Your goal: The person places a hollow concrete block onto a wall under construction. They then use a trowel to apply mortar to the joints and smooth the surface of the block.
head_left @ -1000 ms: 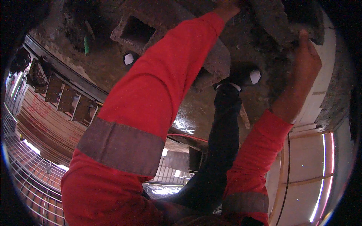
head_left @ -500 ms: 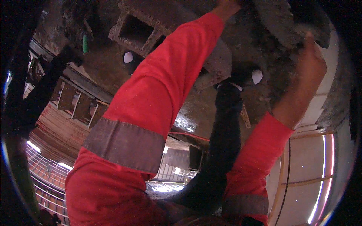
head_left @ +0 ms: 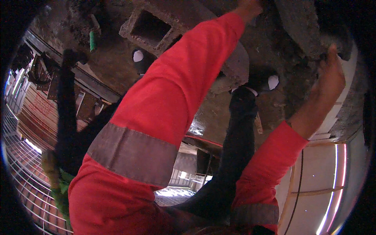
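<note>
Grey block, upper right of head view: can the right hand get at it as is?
Probably yes: the right hand is at the near end of the grey block, with nothing visible between them. Whether the fingers touch it is too dark to tell.

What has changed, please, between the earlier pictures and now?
Another person has come into view at left. The scene has slid slightly right, probably from head movement. Nothing was visibly taken or let go: the left hand stays at the top edge, the right hand by the grey block; the hollow block looks unmoved.
</note>
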Demonstrator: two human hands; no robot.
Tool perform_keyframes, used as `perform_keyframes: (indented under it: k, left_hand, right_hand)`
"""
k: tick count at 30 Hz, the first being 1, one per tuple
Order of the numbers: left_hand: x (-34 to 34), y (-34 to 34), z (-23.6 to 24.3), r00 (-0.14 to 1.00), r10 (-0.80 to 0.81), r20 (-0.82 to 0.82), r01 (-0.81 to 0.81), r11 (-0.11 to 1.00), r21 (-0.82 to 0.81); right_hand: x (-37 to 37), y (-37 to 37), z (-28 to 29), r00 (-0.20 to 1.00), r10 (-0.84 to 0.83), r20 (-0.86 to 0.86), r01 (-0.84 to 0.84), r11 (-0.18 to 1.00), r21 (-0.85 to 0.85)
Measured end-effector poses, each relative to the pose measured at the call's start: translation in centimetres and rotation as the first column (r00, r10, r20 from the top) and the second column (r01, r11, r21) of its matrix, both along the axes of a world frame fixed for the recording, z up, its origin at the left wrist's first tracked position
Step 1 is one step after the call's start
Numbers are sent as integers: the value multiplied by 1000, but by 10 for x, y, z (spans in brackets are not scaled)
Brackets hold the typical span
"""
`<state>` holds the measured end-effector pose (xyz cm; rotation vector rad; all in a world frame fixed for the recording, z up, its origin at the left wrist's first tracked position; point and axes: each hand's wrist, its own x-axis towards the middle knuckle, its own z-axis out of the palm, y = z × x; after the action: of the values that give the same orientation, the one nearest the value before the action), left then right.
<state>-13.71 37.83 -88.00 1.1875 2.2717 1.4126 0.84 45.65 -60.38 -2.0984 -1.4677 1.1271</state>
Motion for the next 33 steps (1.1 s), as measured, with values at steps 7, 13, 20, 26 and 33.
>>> perform_keyframes:
  k: [7, 13, 20, 26, 33]
  left_hand:
    - [0, 15, 57, 990, 108, 95, -61, 913, -403]
    - [-16, 14, 94, 999, 51, -7, -51, 947, -316]
    - [-13, -51, 221, 999, -32, 38, 44, 919, -393]
    - [-40, -141, 347, 965, -260, 7, 203, 735, -646]
    - [-52, -219, 464, 972, -237, 12, 130, 491, -861]
  right_hand:
    - [2, -3, -2, 1000, 5, -29, -7, 997, -82]
    - [9, -8, -3, 976, 153, 152, -155, 988, 0]
    - [21, -43, 37, 970, 112, 216, -116, 993, 8]
    - [17, -121, 92, 996, 68, 59, -56, 981, -184]
    - [43, -187, 146, 973, 216, -82, -230, 870, -437]
